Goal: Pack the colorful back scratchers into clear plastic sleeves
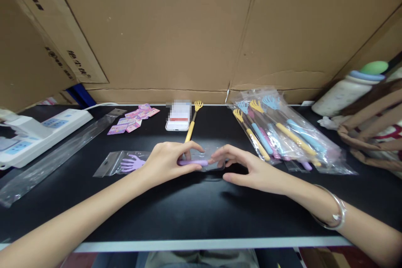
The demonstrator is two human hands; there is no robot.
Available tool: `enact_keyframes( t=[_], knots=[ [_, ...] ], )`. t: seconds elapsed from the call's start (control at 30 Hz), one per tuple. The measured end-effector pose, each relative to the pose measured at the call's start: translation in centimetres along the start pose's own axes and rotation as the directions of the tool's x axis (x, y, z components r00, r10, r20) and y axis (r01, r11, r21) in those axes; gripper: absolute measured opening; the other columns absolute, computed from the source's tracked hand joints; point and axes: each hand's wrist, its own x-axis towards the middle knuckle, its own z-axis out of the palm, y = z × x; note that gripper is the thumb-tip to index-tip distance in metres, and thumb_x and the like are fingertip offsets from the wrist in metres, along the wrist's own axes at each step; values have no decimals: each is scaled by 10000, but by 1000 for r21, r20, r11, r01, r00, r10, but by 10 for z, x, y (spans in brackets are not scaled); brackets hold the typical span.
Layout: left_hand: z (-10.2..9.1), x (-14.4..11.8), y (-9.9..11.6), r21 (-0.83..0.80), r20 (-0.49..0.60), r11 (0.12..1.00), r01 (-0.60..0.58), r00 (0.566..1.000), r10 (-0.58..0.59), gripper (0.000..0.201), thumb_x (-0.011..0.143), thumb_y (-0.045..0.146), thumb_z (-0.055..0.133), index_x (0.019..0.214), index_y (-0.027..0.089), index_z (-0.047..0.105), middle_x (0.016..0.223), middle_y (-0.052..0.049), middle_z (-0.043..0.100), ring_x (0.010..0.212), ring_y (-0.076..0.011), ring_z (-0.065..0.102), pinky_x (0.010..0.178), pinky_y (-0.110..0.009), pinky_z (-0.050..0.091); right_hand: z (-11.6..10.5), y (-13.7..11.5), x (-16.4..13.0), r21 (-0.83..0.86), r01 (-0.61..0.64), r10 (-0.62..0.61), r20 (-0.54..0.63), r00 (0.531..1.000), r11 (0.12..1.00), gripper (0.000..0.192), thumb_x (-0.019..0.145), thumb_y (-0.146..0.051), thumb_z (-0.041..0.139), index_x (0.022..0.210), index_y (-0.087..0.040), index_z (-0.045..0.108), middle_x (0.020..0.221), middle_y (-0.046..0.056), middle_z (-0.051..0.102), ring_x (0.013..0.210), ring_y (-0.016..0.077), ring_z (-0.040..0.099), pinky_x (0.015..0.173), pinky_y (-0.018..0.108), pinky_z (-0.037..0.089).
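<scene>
A purple back scratcher (133,163) lies across the middle of the desk in a clear plastic bag (108,163), its hand-shaped head to the left. My left hand (171,160) is closed round its purple handle, thumb in front and fingers behind. At the handle's right end is my right hand (245,166), fingers curved and thumb apart. Its fingertips are at the bag's right end; whether they touch the handle I cannot tell. Just behind my left hand, a yellow back scratcher (190,130) without a bag points away from me.
Several bagged back scratchers (282,130) are piled at the right. A phone (178,117) and small printed cards (133,118) lie at the back. An empty bag (59,155) and a power strip (50,130) are at the left. A bottle (344,92) leans at far right. Cardboard (176,29) walls the back.
</scene>
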Motion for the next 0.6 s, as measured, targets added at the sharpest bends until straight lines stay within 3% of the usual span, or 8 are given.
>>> enact_keyframes(
  t=[0.6],
  knots=[
    [1,1,5,0,-103,1000,26,994,-26,320,813,539,595,1013,292,631,664,83,621,545,-80,530,559,-176,327,3,1,-2,-181,12,-5,35,999,983,391,858,-236,577,1246,-222,526,1193,48,574,1080,193,518,957,333,397]
  ],
)
